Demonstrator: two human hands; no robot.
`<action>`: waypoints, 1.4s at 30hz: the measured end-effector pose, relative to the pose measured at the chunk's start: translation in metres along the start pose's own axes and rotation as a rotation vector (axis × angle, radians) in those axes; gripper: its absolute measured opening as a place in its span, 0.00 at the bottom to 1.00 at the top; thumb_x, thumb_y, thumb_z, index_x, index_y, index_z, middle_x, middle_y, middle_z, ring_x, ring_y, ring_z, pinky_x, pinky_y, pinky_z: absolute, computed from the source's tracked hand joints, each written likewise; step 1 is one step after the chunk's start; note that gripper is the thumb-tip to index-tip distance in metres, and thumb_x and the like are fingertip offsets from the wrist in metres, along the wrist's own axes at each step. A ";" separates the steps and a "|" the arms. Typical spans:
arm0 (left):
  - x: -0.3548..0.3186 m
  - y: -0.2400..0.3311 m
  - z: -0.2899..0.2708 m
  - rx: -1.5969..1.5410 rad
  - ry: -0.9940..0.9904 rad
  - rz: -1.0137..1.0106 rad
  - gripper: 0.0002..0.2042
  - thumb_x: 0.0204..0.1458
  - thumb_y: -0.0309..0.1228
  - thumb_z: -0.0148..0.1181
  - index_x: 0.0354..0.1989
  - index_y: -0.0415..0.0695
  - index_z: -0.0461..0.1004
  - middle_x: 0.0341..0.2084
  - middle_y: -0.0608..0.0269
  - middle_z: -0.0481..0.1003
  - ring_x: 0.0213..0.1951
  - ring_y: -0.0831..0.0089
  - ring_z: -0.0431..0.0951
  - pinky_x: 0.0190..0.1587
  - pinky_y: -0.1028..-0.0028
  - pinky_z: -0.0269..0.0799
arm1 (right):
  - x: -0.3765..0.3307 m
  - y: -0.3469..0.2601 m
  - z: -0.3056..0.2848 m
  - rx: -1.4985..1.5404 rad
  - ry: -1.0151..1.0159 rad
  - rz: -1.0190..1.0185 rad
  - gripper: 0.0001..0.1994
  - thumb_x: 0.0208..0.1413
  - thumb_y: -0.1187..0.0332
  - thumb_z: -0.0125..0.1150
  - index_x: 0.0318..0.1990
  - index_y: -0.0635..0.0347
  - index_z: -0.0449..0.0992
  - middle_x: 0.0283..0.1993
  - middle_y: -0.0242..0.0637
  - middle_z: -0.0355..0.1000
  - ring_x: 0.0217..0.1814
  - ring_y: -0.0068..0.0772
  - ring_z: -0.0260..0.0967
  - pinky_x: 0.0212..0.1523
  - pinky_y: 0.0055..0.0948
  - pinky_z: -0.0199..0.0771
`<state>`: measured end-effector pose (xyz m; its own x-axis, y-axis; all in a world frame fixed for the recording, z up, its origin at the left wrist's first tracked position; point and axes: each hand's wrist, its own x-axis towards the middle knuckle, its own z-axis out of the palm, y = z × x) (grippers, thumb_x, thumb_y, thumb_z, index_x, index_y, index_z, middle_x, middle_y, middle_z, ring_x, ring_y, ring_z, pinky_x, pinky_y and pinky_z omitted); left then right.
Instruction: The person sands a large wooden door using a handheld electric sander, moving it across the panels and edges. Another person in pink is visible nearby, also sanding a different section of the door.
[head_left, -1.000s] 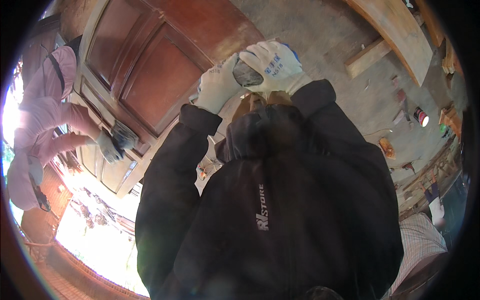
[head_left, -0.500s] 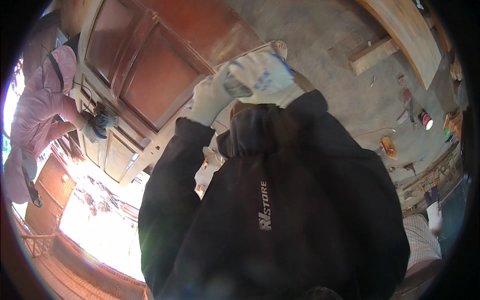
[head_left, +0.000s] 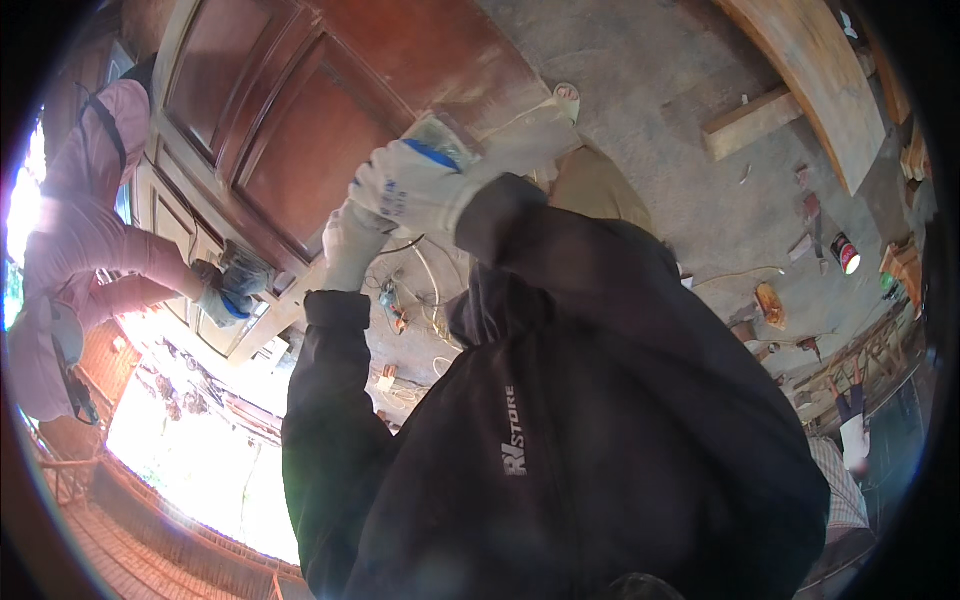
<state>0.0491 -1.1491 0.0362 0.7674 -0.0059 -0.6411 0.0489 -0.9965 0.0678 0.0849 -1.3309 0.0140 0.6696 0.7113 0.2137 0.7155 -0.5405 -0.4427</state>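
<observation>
A dark red-brown panelled door (head_left: 310, 130) with a pale wooden edge spreads in front of me. My right hand (head_left: 415, 188), in a white glove with blue marks, is closed over a greyish, blurred object (head_left: 448, 140) at the near edge of the door. Its kind does not show. Just left of it and lower, my left hand (head_left: 352, 242), also white-gloved, is closed against the right one. Its fingers are partly hidden, and so is whatever they hold.
A co-worker in pink (head_left: 75, 230) leans in from the left, a gloved hand (head_left: 225, 303) on a grey tool (head_left: 247, 270) over the door's pale panels. Wooden boards (head_left: 800, 80) stand at upper right. A can (head_left: 846, 253) and cords (head_left: 740, 268) lie on the floor.
Both my hands have shifted left and slightly down along the door edge, right hand farther across. The co-worker's gloved hand and tool have moved right and down.
</observation>
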 end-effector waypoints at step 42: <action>0.009 0.151 0.067 -0.823 -0.170 0.155 0.46 0.52 0.51 0.64 0.73 0.41 0.48 0.64 0.40 0.66 0.63 0.40 0.68 0.63 0.55 0.66 | -0.056 0.018 -0.068 0.229 0.111 1.072 0.35 0.50 0.61 0.68 0.59 0.72 0.59 0.57 0.65 0.69 0.58 0.67 0.69 0.56 0.53 0.71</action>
<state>0.0203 -1.3055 -0.0102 0.7005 -0.2151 -0.6805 0.4509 -0.6056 0.6557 0.0741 -1.4107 0.0532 0.9434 -0.1280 -0.3058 -0.2941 -0.7489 -0.5939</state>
